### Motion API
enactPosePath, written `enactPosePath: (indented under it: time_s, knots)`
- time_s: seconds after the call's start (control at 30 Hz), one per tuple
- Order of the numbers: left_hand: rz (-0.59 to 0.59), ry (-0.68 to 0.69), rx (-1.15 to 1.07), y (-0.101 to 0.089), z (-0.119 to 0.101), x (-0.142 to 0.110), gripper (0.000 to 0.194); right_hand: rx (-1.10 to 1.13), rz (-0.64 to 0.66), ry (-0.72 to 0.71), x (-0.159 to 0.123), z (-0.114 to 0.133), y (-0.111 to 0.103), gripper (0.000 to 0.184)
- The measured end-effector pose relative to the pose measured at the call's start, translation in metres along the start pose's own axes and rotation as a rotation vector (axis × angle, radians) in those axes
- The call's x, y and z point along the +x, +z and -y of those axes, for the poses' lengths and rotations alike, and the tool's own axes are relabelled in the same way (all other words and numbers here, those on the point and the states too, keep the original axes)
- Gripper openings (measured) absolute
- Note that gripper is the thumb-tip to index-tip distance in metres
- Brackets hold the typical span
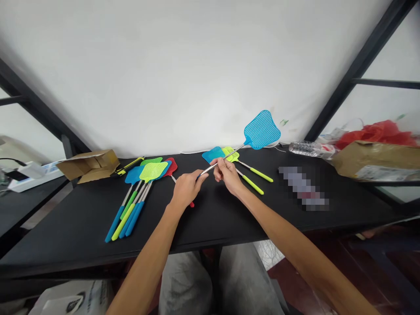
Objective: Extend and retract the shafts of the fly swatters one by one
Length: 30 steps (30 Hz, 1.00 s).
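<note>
A blue fly swatter [261, 129] with a thin metal rod is held up over the black table [82, 218], its head raised toward the white wall. My left hand [186, 188] is closed round its handle end. My right hand [226, 171] pinches the metal rod a little further up. Under my hands lie a blue swatter [213, 154] and two lime-green swatters [252, 171]. A pile of several blue, green and red swatters [144, 183] lies to the left, a red handle tip showing beside my left hand.
An open cardboard box [88, 164] sits at the table's back left. A plastic water bottle [310, 148] lies at the back right, beside a brown package [374, 161] with red plastic on it. A blurred item [303, 187] lies on the right. Black frame posts flank the table.
</note>
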<state>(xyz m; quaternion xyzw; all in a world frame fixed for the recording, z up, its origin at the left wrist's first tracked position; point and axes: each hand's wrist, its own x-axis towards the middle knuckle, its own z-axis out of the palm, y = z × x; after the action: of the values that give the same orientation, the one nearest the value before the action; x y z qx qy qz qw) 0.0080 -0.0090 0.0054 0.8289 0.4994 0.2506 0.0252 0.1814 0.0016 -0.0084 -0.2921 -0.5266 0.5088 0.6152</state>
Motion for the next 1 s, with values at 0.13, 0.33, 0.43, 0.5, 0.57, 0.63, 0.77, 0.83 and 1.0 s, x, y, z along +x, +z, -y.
enactPosePath:
  time_s: [0.13,0.33,0.43,0.5,0.57,0.63,0.77,0.83,1.0]
  knots:
    - [0.005,-0.009,-0.028,0.000,-0.001,0.001,0.048,-0.003,0.001,0.035,0.002,0.004,-0.002,0.050]
    - [0.018,-0.019,-0.047,0.000,0.000,0.001,0.049,0.227,-0.291,-0.049,0.015,0.031,-0.029,0.044]
    - [0.046,0.014,-0.030,0.001,0.001,0.000,0.048,0.289,-0.444,-0.110,0.019,0.040,-0.048,0.051]
    - [0.054,0.028,-0.019,0.002,0.001,0.000,0.047,0.308,-0.485,-0.126,0.020,0.041,-0.056,0.059]
    - [0.057,0.032,-0.014,0.002,0.002,0.000,0.047,0.302,-0.475,-0.129,0.020,0.041,-0.059,0.063]
    - [0.061,0.030,-0.012,0.002,0.003,0.000,0.047,0.271,-0.449,-0.125,0.019,0.039,-0.059,0.064]
    - [0.065,0.018,-0.018,0.002,0.003,0.000,0.048,0.211,-0.441,-0.122,0.017,0.037,-0.048,0.063]
    - [0.061,0.018,-0.047,0.002,0.001,0.000,0.048,0.199,-0.416,-0.115,0.014,0.033,-0.038,0.059]
    - [0.026,0.018,-0.148,0.003,-0.002,0.000,0.049,0.231,-0.192,-0.052,0.007,0.018,-0.009,0.043]
